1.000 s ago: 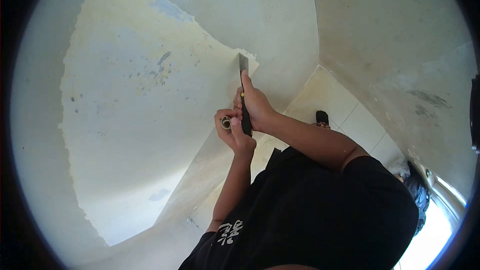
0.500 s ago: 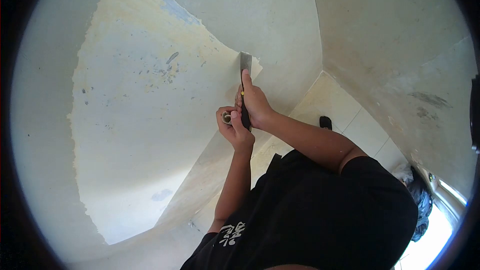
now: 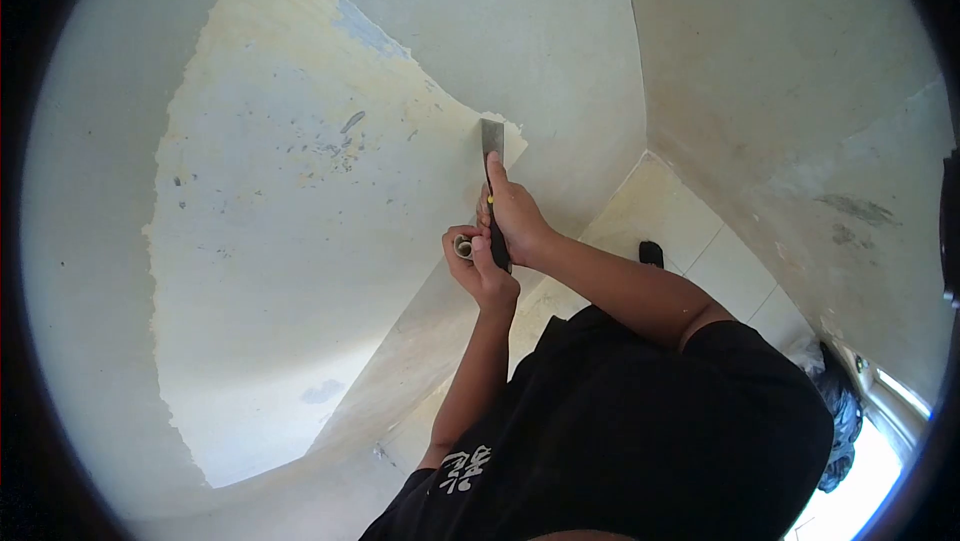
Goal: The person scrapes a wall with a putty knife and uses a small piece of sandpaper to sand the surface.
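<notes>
My right hand (image 3: 517, 218) is wrapped round the dark handle of a scraper (image 3: 493, 138), thumb pressed along the base of its flat metal blade. The blade lies against the wall, just inside the ragged edge of a pale bared patch (image 3: 290, 241) where the surface layer is gone. Below it, my left hand (image 3: 487, 276) is closed round a small whitish rolled-up piece (image 3: 463, 248), its curled end showing. The left fingers sit right beside the scraper's handle. What the roll is made of I cannot tell.
Greyish wall coating (image 3: 520, 21) surrounds the patch. At right, a second wall (image 3: 780, 71) with dark smudges meets it in a corner. A black shoe (image 3: 651, 254) is on the tiled floor (image 3: 700, 231). Dark plastic bags (image 3: 840, 416) lie near a bright opening at lower right.
The scraper blade has drawn back slightly from the patch's ragged edge, and both hands sit a little lower in view. Each keeps its hold. The view has shifted slightly.
</notes>
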Tool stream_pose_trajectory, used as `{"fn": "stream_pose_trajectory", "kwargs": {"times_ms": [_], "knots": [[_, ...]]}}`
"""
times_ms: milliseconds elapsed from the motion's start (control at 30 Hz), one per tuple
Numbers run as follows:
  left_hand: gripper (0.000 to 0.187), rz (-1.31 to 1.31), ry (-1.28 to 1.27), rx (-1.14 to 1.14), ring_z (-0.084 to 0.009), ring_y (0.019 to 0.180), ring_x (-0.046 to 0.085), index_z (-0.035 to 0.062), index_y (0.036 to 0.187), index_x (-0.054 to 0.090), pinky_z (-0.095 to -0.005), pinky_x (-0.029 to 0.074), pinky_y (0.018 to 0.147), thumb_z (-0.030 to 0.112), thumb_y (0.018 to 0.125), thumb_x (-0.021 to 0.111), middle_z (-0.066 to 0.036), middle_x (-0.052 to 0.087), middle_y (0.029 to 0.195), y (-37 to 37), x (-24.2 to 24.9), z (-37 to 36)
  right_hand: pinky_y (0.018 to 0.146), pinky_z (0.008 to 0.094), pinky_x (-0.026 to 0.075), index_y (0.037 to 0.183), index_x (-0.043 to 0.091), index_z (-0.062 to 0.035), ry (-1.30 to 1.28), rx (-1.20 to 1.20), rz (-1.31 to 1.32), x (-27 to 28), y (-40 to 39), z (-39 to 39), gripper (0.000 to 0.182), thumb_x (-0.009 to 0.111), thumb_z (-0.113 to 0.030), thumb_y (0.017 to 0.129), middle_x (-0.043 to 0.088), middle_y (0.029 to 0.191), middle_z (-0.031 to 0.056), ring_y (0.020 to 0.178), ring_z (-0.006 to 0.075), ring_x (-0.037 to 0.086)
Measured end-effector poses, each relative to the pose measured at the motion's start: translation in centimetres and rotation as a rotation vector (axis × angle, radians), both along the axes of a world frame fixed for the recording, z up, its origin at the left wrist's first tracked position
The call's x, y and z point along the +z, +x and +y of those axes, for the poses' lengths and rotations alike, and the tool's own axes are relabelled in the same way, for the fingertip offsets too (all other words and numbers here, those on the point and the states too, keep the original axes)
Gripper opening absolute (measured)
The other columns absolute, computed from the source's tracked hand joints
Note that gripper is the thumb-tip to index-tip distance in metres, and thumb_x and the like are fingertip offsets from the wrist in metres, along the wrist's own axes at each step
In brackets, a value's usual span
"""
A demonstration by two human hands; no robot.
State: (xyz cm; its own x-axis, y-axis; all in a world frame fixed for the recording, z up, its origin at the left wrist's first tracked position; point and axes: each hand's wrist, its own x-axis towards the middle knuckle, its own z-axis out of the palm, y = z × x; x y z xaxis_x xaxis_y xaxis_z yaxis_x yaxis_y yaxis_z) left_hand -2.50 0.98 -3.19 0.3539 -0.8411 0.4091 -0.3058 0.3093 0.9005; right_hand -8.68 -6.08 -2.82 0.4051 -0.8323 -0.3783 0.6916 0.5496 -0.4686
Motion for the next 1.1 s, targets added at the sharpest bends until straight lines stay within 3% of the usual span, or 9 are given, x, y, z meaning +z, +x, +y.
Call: {"fn": "stream_pose_trajectory", "kwargs": {"times_ms": [167,367,467,900,1100], "knots": [[0.025,0.022,-0.026,0.033,-0.0102,0.074,0.041,0.0025,0.09,0.047,-0.0257,0.037,0.069,0.027,0.097,0.044,-0.002,0.045,0.08,-0.3,-1.0,-0.3,0.043,0.0291,0.036,0.063,0.04,-0.0118,-0.03,0.031,0.054,-0.6,0.0,0.0,0.062,0.036,-0.064,0.096,0.04,0.051,0.0021,0.043,0.0149,0.04],[0.027,0.072,-0.052,0.018,-0.0102,0.074,0.041,0.002,0.09,0.048,-0.0258,0.037,0.068,0.027,0.099,0.042,-0.002,0.045,0.08,0.5,-1.5,-0.4,0.043,0.0283,0.035,0.063,0.04,-0.0121,-0.018,-0.008,0.065,0.4,-0.1,0.4,0.061,0.037,-0.064,0.096,0.04,0.052,0.0019,0.044,0.0138,0.04],[0.026,0.018,-0.046,0.023,-0.0104,0.074,0.042,0.0013,0.092,0.05,-0.0263,0.038,0.069,0.025,0.1,0.04,-0.002,0.047,0.08,0.6,-1.0,0.1,0.038,0.0296,0.038,0.056,0.041,-0.0108,-0.021,-0.09,-0.007,-0.7,0.5,0.1,0.066,0.037,-0.064,0.096,0.041,0.048,0.0041,0.038,0.0162,0.043],[0.028,0.072,-0.061,0.069,-0.0104,0.071,0.04,0.003,0.087,0.047,-0.0257,0.038,0.065,0.026,0.101,0.041,-0.002,0.044,0.078,-0.9,-2.7,-0.5,0.04,0.0294,0.037,0.061,0.043,-0.0112,-0.087,0.03,0.144,-1.6,-0.5,-0.2,0.064,0.038,-0.065,0.095,0.043,0.05,0.0029,0.041,0.0145,0.042],[0.03,0.074,-0.05,0.067,-0.0108,0.071,0.041,0.0028,0.085,0.048,-0.0265,0.038,0.066,0.026,0.102,0.04,-0.002,0.045,0.078,-0.6,-2.4,-1.6,0.039,0.0292,0.037,0.06,0.041,-0.0125,-0.089,0.019,0.07,-1.5,-0.4,-0.8,0.064,0.038,-0.067,0.094,0.041,0.049,0.0027,0.041,0.0145,0.042]]}}
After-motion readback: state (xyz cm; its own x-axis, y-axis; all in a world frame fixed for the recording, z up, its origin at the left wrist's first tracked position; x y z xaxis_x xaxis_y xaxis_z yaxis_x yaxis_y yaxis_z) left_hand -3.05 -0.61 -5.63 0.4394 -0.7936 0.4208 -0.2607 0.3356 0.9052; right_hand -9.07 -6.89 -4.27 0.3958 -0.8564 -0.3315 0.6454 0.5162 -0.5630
